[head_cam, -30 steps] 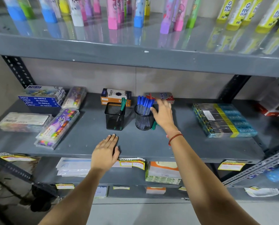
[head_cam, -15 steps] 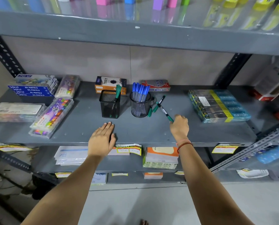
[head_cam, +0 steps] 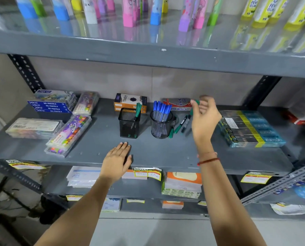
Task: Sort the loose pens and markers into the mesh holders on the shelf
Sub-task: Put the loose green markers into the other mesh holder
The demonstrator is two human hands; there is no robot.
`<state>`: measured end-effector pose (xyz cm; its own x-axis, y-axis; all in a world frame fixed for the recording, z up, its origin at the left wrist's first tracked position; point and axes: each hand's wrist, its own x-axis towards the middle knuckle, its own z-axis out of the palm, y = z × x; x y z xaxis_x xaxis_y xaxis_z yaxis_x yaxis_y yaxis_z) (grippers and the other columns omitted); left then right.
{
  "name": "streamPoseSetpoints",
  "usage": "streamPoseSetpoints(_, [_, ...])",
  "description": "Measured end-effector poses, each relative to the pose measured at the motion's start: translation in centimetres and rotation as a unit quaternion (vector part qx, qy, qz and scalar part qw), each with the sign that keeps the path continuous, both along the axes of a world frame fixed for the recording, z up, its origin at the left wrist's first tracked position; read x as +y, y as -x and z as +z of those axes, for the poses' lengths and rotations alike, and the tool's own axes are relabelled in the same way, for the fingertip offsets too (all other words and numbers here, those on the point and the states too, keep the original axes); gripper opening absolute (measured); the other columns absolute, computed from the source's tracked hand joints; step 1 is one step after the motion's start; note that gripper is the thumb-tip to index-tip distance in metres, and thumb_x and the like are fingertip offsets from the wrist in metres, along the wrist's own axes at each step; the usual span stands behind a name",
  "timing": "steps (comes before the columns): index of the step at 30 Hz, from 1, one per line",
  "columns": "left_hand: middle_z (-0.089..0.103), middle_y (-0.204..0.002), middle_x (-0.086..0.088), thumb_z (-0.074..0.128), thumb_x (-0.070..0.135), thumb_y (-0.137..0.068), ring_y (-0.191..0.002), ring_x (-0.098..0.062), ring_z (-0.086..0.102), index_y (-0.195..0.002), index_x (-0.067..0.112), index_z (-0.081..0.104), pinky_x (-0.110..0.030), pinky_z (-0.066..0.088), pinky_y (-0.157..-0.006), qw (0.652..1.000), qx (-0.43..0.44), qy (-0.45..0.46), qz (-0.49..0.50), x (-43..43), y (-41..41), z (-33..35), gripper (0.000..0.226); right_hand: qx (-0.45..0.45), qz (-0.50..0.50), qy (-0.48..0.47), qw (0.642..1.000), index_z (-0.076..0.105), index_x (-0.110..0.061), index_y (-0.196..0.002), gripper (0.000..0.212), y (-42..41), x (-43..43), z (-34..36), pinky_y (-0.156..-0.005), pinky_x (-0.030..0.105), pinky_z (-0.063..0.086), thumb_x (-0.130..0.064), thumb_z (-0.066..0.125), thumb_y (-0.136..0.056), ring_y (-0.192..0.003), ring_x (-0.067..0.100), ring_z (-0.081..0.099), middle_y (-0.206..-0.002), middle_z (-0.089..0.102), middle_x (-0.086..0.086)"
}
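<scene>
the right hand [head_cam: 204, 119] is raised above the grey shelf [head_cam: 98, 139] at centre right of the frame, blurred, its grip closed on a green-capped marker [head_cam: 194, 106] pinched between thumb and fingertips; the marker's green end shows above the thumb and the rest is mostly hidden by the hand; a red thread band circles the right wrist; the left hand [head_cam: 117, 161] lies flat, palm down, grip open and holding nothing, on the front edge of the shelf at lower centre; just left of centre stands a square black mesh holder [head_cam: 129, 123] with a green marker leaning in its right corner; just to its right stands a round mesh holder [head_cam: 160, 126] filled with blue-capped pens [head_cam: 161, 109]; a few loose markers [head_cam: 179, 124], green and black, lie on the shelf beside the round holder, between it and the right hand; behind the holders sit an orange and dark box [head_cam: 130, 102] and a flat red and grey pack [head_cam: 178, 104] against the back wall; at left of the frame are blue oil pastel boxes [head_cam: 50, 103] and clear cases of coloured sticks [head_cam: 68, 134]; at right lies a stack of teal and yellow packs [head_cam: 251, 128]; the upper shelf at the top of the frame carries coloured bottles.
</scene>
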<state>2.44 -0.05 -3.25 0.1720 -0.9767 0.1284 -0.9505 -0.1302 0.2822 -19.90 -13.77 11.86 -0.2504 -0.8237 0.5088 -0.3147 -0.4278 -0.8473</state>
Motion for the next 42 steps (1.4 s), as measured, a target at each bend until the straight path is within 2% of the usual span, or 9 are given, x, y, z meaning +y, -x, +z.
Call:
streamPoseSetpoints(5, [0.044, -0.144, -0.007, 0.019, 0.044, -0.092, -0.136, -0.023, 0.035, -0.137, 0.012, 0.045, -0.04, 0.028, -0.111, 1.0, 0.0, -0.006, 0.016, 0.5, -1.4, -0.1, 0.061, 0.047, 0.067, 0.082, 0.993, 0.064, 0.0, -0.088, 0.01, -6.8, -0.9, 2.3, -0.069, 0.033, 0.049, -0.01, 0.067, -0.085, -0.069, 0.03, 0.067, -0.081, 0.071, 0.018])
streamPoseSetpoints(11, [0.057, -0.133, -0.009, 0.027, 0.036, -0.092, -0.126, -0.025, 0.049, -0.127, 0.009, 0.057, -0.042, 0.038, -0.104, 1.0, 0.004, 0.018, 0.018, 0.5, -1.2, -0.2, 0.054, 0.114, 0.103, 0.072, 0.986, 0.061, 0.006, -0.093, 0.015, -12.3, -1.6, 0.1, -0.068, 0.024, 0.041, -0.009, 0.059, -0.091, -0.077, 0.031, 0.063, -0.09, 0.066, 0.021])
streamPoseSetpoints(16, [0.061, -0.128, -0.009, 0.029, 0.033, -0.091, -0.122, -0.026, 0.054, -0.123, 0.008, 0.061, -0.042, 0.042, -0.101, 0.999, 0.001, 0.029, 0.021, 0.3, -1.4, -0.5, 0.052, 0.084, 0.119, 0.08, 0.986, 0.058, 0.005, -0.089, 0.013, -13.6, -2.9, 0.4, -0.063, 0.035, 0.049, -0.008, 0.061, -0.088, -0.069, 0.032, 0.062, -0.081, 0.065, 0.02])
streamPoseSetpoints(20, [0.062, -0.127, -0.01, 0.031, 0.031, -0.089, -0.12, -0.027, 0.055, -0.121, 0.007, 0.062, -0.042, 0.043, -0.1, 0.999, 0.0, 0.037, 0.02, 0.3, -1.3, -0.5, 0.05, 0.149, 0.116, 0.018, 0.982, 0.058, 0.001, -0.094, 0.013, -14.0, -3.0, -2.2, -0.063, 0.03, 0.047, -0.011, 0.06, -0.091, -0.074, 0.032, 0.066, -0.087, 0.068, 0.02])
streamPoseSetpoints(26, [0.063, -0.126, -0.009, 0.033, 0.031, -0.089, -0.119, -0.026, 0.056, -0.121, 0.007, 0.062, -0.041, 0.043, -0.099, 0.999, -0.005, 0.041, 0.02, 0.3, -1.4, -0.6, 0.049, 0.259, 0.143, -0.068, 0.953, 0.059, -0.004, -0.114, 0.023, -14.4, -1.7, -6.1, -0.084, 0.046, 0.055, -0.009, 0.057, -0.091, -0.102, 0.033, 0.061, -0.108, 0.066, 0.017])
streamPoseSetpoints(31, [0.063, -0.126, -0.01, 0.032, 0.031, -0.089, -0.119, -0.026, 0.056, -0.121, 0.007, 0.062, -0.042, 0.043, -0.099, 0.999, -0.008, 0.042, 0.021, 0.3, -1.5, -0.7, 0.05, 0.346, 0.177, -0.076, 0.918, 0.047, -0.009, -0.134, 0.049, -14.6, -2.3, -6.0, -0.094, 0.046, 0.049, 0.007, 0.05, -0.089, -0.113, 0.035, 0.048, -0.119, 0.06, 0.02])
streamPoseSetpoints(35, [0.062, -0.126, -0.011, 0.031, 0.031, -0.089, -0.119, -0.027, 0.056, -0.121, 0.007, 0.062, -0.043, 0.044, -0.099, 0.999, -0.008, 0.043, 0.02, 0.3, -1.4, -0.6, 0.05, 0.278, 0.155, -0.061, 0.946, 0.051, -0.004, -0.128, 0.038, -12.9, -2.3, -5.1, -0.1, 0.042, 0.044, 0.004, 0.047, -0.092, -0.117, 0.032, 0.048, -0.12, 0.058, 0.02])
streamPoseSetpoints(39, [0.062, -0.126, -0.012, 0.031, 0.031, -0.089, -0.12, -0.028, 0.055, -0.121, 0.006, 0.062, -0.044, 0.043, -0.099, 0.999, -0.006, 0.047, 0.017, 0.3, -1.3, -0.5, 0.051, 0.221, 0.04, -0.041, 0.973, 0.062, -0.003, -0.107, 0.022, -8.8, -2.6, -5.2, -0.086, 0.039, 0.048, -0.004, 0.048, -0.091, -0.106, 0.033, 0.054, -0.106, 0.062, 0.019])
streamPoseSetpoints(42, [0.061, -0.127, -0.012, 0.03, 0.032, -0.089, -0.12, -0.029, 0.055, -0.122, 0.006, 0.061, -0.044, 0.043, -0.099, 0.998, -0.003, 0.052, 0.018, 0.3, -1.2, -0.5, 0.052, 0.212, -0.008, -0.104, 0.972, 0.065, -0.004, -0.102, 0.021, -5.3, -3.1, -6.4, -0.081, 0.039, 0.049, -0.003, 0.049, -0.089, -0.103, 0.035, 0.057, -0.105, 0.063, 0.019])
